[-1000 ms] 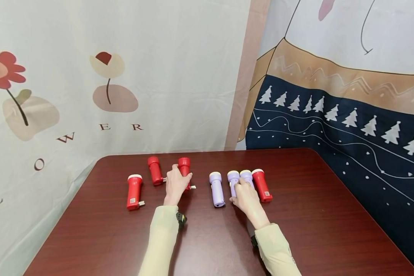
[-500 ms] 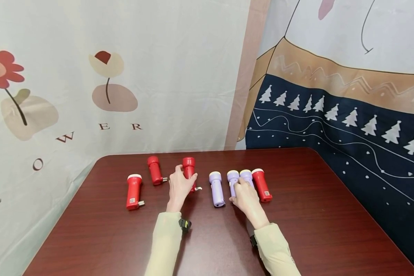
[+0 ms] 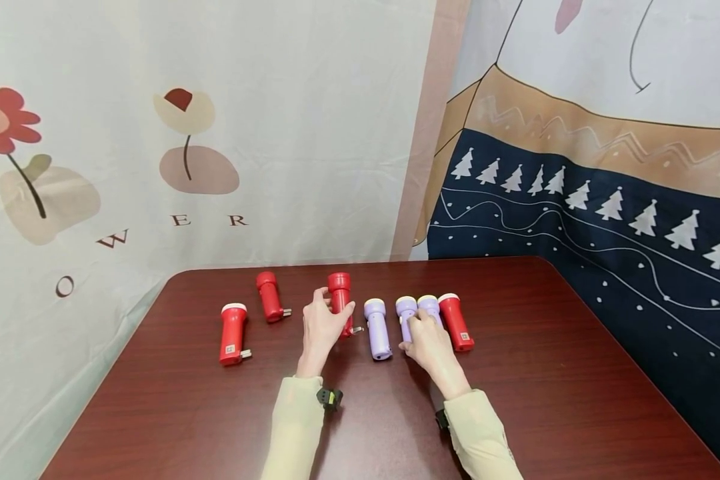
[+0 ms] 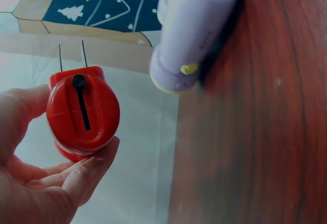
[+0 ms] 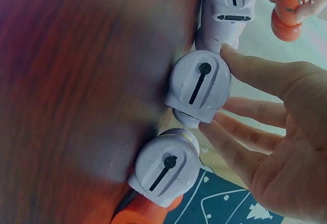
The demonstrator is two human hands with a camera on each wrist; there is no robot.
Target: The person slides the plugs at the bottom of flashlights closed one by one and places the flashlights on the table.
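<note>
My left hand [image 3: 324, 327] grips a red flashlight [image 3: 339, 287], thumb on one side and fingers on the other. In the left wrist view this flashlight [image 4: 84, 117] shows its butt end with a black slider and two metal plug prongs sticking out, held off the tabletop. Just right of it in the head view lies a purple flashlight [image 3: 377, 330]. My right hand [image 3: 430, 340] pinches the middle purple flashlight [image 5: 181, 81] between thumb and fingers as it lies on the table. Against that one's right side is a third purple flashlight [image 5: 171, 170], partly covered by the hand in the head view.
A red flashlight with a white rim [image 3: 456, 323] lies at the right end of the row. On the left lie a white-rimmed red flashlight [image 3: 233, 337] and an all-red flashlight [image 3: 270, 297], both with prongs out. Curtains [image 3: 312, 133] hang behind the brown table [image 3: 546, 400].
My left hand has carried the red flashlight to the right, closer to the leftmost purple one. My right hand has stayed in place on the middle purple flashlight.
</note>
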